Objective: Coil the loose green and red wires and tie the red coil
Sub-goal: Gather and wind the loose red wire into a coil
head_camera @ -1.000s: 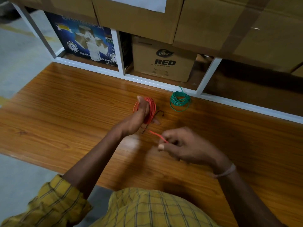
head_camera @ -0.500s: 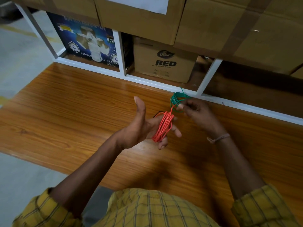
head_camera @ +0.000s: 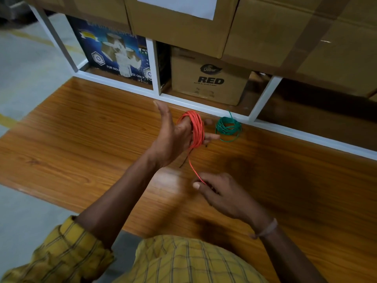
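The left hand (head_camera: 173, 139) is spread, red coil (head_camera: 195, 129) looped round its fingers; the right hand (head_camera: 222, 193) seemingly pinches the tail. Slack could let loops slip off.

A wooden table (head_camera: 81, 127) with an orange-brown grain fills most of the view, its surface glossy enough to carry a pale patch of reflected light near the middle. Along its far edge runs a white metal frame (head_camera: 155, 70) of a shelf rack. Behind the frame stand a dark blue printed box (head_camera: 114, 52) and a brown carton marked RED (head_camera: 208, 78). Larger cardboard boxes (head_camera: 295, 31) sit above, one with a white label (head_camera: 183, 5). To the left lies a grey concrete floor (head_camera: 26, 68) with a yellow line (head_camera: 6, 121) painted across it
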`<move>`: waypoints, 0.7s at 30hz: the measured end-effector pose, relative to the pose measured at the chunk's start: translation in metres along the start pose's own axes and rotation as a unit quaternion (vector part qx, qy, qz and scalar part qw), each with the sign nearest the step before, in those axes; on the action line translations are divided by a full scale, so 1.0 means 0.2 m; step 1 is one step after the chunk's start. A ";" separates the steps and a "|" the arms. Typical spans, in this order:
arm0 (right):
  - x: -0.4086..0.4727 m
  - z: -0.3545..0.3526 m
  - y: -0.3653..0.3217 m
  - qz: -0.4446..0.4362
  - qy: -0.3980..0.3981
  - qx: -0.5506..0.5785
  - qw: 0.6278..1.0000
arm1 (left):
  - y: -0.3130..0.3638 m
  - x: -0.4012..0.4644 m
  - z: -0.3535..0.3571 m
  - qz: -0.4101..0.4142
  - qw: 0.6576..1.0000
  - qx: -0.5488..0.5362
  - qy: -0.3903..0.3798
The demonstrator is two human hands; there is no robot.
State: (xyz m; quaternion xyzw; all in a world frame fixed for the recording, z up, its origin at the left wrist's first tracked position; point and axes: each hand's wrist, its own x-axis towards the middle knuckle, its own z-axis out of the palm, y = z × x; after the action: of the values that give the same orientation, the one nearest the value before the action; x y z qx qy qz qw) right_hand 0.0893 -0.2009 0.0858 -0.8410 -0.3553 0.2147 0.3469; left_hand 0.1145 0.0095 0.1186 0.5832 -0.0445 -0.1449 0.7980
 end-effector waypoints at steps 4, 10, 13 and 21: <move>-0.02 -0.21 -0.08 -0.019 0.036 -0.020 0.999 | -0.06 0.01 -0.06 -0.050 0.992 0.111 0.039; 0.05 -0.53 -0.08 -0.022 0.122 -0.032 0.992 | -0.11 -0.09 -0.03 -0.079 0.975 0.200 -0.062; 0.15 -0.61 -0.01 -0.062 0.186 -0.074 0.978 | -0.11 -0.12 0.00 -0.086 0.973 0.174 -0.127; 0.33 -0.51 0.32 0.028 0.247 0.012 0.968 | -0.02 -0.16 0.08 -0.042 0.981 0.083 -0.168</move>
State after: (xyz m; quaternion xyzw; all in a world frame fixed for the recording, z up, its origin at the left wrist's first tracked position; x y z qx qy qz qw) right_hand 0.2233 -0.2282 0.0997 -0.8736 -0.2319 0.0139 0.4276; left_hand 0.0800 0.0027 0.1234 0.6159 -0.1655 -0.2705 0.7212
